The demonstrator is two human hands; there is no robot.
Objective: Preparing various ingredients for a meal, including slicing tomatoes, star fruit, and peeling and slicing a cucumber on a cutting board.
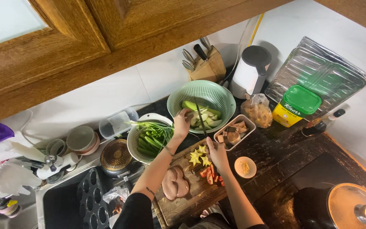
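While my left hand (182, 123) is closed around the handle of a dark knife (201, 120) at the near rim of the green colander (178, 96), blade over the pale green slices inside, my right hand (217, 153) rests with fingers curled on the star-shaped yellow fruit slices (200, 158) just in front of that colander; I judge them wet, soft and slippery, best pinched gently by their points

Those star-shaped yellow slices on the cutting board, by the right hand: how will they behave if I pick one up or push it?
The star slices look thin and flat, so they likely slide rather than roll. Their cut faces look moist, probably slippery on the wooden cutting board. The thin points may snap under a hard pinch. The right hand rests beside them, close to the red pieces.
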